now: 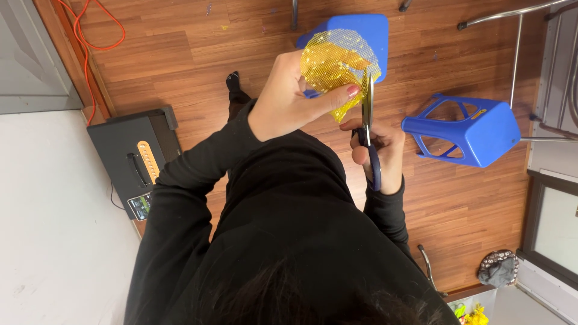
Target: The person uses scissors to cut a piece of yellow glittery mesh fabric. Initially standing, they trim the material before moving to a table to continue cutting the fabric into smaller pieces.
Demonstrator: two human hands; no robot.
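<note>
Overhead, the head view shows a wooden floor (pixel 253 42) running across the whole scene, with a person in a black long-sleeved top occupying the centre and lower part. A dark case (pixel 135 159) with a handle lies at the left edge of the floor, next to a pale surface. An orange cable (pixel 87 45) trails along the upper left corner. One blue stool (pixel 463 129) lies tipped on its side at the right, and a second blue stool (pixel 361 36) sits just behind the raised hands. A grey bundle of cloth (pixel 498 269) rests near the lower right corner. The left hand (pixel 289 99) is closed around a sheet of yellow mesh (pixel 331 66), thumb pressed across its lower edge, holding it up in front of the chest. The right hand (pixel 379 153) is wrapped round the dark blue handles of a pair of scissors (pixel 367 129), fingers through the loops. The blades point upward and meet the right edge of the mesh; how far apart they stand cannot be told. The mesh is held clear of the floor, between both hands.
</note>
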